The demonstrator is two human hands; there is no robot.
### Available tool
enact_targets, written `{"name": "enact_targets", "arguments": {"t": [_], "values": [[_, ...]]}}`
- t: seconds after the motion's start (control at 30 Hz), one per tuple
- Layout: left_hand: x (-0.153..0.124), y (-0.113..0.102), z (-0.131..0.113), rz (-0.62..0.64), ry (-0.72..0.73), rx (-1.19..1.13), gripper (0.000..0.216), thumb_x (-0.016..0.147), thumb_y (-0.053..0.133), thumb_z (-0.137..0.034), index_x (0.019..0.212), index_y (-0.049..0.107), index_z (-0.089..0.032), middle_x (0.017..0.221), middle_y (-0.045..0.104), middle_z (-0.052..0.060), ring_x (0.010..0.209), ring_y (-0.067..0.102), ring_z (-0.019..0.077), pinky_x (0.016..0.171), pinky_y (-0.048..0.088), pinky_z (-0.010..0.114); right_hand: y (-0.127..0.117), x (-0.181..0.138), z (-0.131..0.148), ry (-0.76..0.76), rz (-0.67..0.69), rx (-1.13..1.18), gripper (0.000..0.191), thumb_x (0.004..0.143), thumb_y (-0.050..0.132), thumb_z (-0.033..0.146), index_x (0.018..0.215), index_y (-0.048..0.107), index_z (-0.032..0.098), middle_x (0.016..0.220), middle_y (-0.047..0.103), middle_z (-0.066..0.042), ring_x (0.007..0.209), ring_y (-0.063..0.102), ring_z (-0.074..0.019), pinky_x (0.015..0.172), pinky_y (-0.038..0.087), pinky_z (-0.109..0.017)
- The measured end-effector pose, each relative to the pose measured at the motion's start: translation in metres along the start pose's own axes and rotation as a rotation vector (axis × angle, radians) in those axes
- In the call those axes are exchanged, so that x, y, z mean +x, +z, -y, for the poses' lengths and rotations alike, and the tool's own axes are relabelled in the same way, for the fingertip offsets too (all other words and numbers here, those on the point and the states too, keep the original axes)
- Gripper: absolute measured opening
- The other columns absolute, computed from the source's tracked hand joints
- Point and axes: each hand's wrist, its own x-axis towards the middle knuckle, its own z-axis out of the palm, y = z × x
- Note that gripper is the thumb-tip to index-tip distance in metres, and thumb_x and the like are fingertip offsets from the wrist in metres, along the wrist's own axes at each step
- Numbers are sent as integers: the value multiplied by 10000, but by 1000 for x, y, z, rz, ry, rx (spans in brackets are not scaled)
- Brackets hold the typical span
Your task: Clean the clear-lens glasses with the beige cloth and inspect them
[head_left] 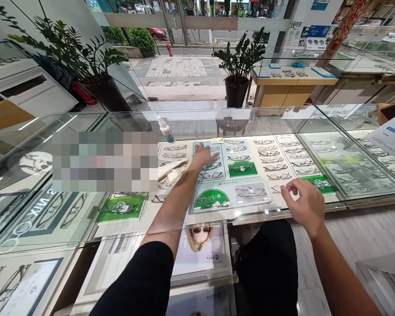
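My left hand (202,155) reaches out over the glass display case (246,224), fingers spread and holding nothing. Beneath it lies a pale teal tray card (221,176) with several pairs of eyeglasses (211,166). A light-coloured cloth (174,171) rests left of my forearm. Beyond it, a small white spray bottle (165,130) stands upright. Near the case's front edge, my right hand (305,202) is loosely curled, thumb and forefinger forming a ring with nothing visible inside. The eyeglasses closest to it are a thin-framed pair (279,176). Whether either hand touches the glass, I cannot tell.
More rows of eyeglasses (296,150) fill the case to the right. A printed sheet (393,134) juts in at the right edge. A blurred patch (105,161) covers part of the left side. Potted plants (237,90) stand beyond the counter, before the glass front.
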Motion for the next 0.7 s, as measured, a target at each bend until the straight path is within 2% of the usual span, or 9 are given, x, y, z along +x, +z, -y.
{"name": "enact_targets", "arguments": {"t": [0.17, 0.27, 0.33, 0.4, 0.5, 0.53, 0.63, 0.7], "values": [[1, 3, 0, 7, -3, -22, 736, 1111, 389, -714, 1199, 775, -94, 1258, 737, 276, 1404, 446, 492, 1199, 255, 621, 1, 0, -1, -16, -9, -2, 330, 1022, 621, 394, 739, 530, 250, 713, 559, -5, 687, 525, -211, 687, 325, -371], [1, 0, 1, 16, 14, -29, 717, 1121, 366, -698, 1130, 797, -125, 1497, 681, 275, 1463, 413, 498, 1230, 234, 644, 1, -1, -2, -33, -18, 1, 332, 1028, 628, 390, 745, 533, 246, 712, 551, 6, 683, 513, -200, 677, 320, -363], [-2, -4, -1, 5, 27, -32, 673, 1126, 388, -667, 1080, 795, -133, 1703, 548, 250, 1516, 368, 501, 1242, 222, 648, 1, -1, -4, -42, -25, 7, 331, 1030, 632, 386, 748, 532, 243, 712, 545, 10, 685, 508, -196, 677, 322, -358], [-11, -10, -8, -84, 29, -46, 592, 1130, 427, -597, 1068, 779, -124, 1757, 486, 249, 1531, 352, 493, 1231, 227, 637, 2, -1, -6, -43, -30, 14, 325, 1026, 631, 381, 749, 532, 242, 714, 543, 9, 693, 511, -196, 682, 326, -356], [-42, -17, -28, -273, 67, -81, 467, 1152, 377, -387, 1134, 743, -99, 1512, 640, 306, 1416, 445, 445, 1167, 262, 608, 3, 0, -8, -25, -42, 23, 320, 1006, 624, 388, 739, 528, 241, 708, 539, 1, 699, 507, -201, 684, 320, -358], [-57, -18, -36, -296, 100, -86, 457, 1154, 339, -327, 1149, 732, -93, 1399, 679, 304, 1348, 481, 423, 1142, 274, 594, 4, 1, -9, -17, -42, 26, 321, 999, 620, 396, 734, 526, 242, 706, 538, -2, 699, 503, -204, 683, 313, -360], [-111, -18, -61, -239, 215, -76, 412, 1155, 370, -315, 1089, 730, -125, 1220, 719, 234, 1185, 539, 353, 1096, 310, 537, 5, 2, -9, 12, -31, 32, 325, 981, 605, 430, 727, 528, 242, 708, 544, -13, 707, 493, -211, 680, 292, -365], [-150, -19, -76, -187, 300, -66, 361, 1150, 441, -348, 1098, 737, -149, 1224, 726, 192, 1173, 553, 329, 1079, 332, 508, 5, 3, -10, 33, -16, 35, 333, 973, 599, 452, 723, 531, 243, 714, 552, -19, 713, 492, -215, 681, 283, -366]]}}
